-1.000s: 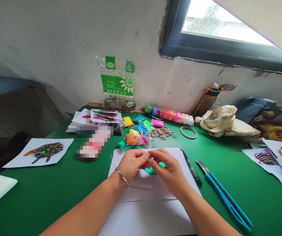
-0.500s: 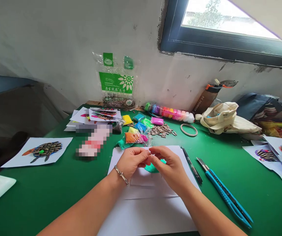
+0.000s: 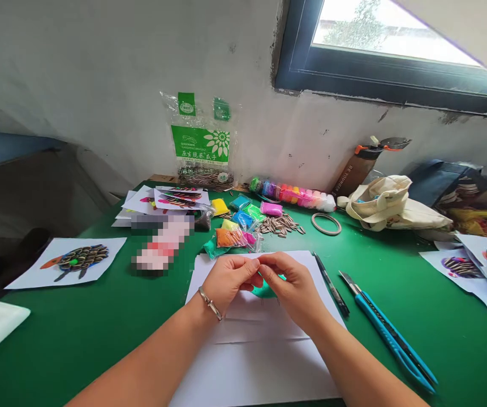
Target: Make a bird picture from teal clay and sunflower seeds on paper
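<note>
My left hand (image 3: pixel 233 278) and my right hand (image 3: pixel 284 276) meet fingertip to fingertip above the white paper (image 3: pixel 255 367). Both are closed in a pinch; whatever lies between the fingertips is hidden or too small to make out. Beneath them a flat teal clay shape (image 3: pixel 264 291) lies on the paper, partly covered by my fingers. A black pen (image 3: pixel 331 284) rests along the paper's right edge. Beyond my hands are small bags of coloured clay, among them an orange clay packet (image 3: pixel 228 237), and a pile of sunflower seeds (image 3: pixel 280 225).
A blue utility knife (image 3: pixel 389 330) with its blade out lies at right, near a tape roll (image 3: pixel 326 224). Seed-covered bird picture (image 3: pixel 76 262) is at left. A seed bag (image 3: pixel 203 144) leans on the wall; a cloth bag (image 3: pixel 389 203) and bottle (image 3: pixel 356 169) stand at back right.
My hands stay pinched together over the teal shape, with only slight finger movement. The view has shifted very slightly; the things on the table have not moved.
</note>
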`<action>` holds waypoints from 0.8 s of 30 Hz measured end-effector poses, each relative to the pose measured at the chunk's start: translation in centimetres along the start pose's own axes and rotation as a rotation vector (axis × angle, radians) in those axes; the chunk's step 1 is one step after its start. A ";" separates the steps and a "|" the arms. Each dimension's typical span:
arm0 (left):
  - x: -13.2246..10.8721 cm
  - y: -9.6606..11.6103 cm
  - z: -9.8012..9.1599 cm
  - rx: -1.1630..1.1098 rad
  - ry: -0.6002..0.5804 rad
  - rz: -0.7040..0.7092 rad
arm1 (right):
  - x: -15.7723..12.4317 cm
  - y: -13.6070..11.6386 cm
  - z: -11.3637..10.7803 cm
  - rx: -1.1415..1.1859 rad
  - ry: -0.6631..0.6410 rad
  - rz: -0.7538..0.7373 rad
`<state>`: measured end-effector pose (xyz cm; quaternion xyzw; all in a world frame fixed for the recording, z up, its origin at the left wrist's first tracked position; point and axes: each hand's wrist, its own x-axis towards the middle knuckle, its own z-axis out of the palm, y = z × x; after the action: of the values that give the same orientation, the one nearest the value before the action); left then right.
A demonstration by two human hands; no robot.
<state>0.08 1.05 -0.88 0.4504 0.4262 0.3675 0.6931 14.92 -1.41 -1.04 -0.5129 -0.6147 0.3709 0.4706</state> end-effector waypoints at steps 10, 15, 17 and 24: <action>0.2 0.5 -0.6 0.152 0.071 0.044 | 0.3 0.5 -1.1 -0.004 0.051 -0.027; 0.5 1.3 -1.7 0.187 0.205 0.129 | 0.6 0.1 -1.5 0.217 -0.015 0.209; 0.5 1.4 -1.8 0.185 0.209 0.134 | 0.6 -0.2 -1.3 0.264 -0.076 0.273; 0.7 1.1 -1.4 0.219 0.146 0.101 | 0.6 -0.5 -1.1 0.371 -0.160 0.325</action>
<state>-1.10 2.44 -0.31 0.5164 0.4899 0.3851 0.5874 15.86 -0.99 -0.16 -0.4788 -0.4812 0.5874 0.4407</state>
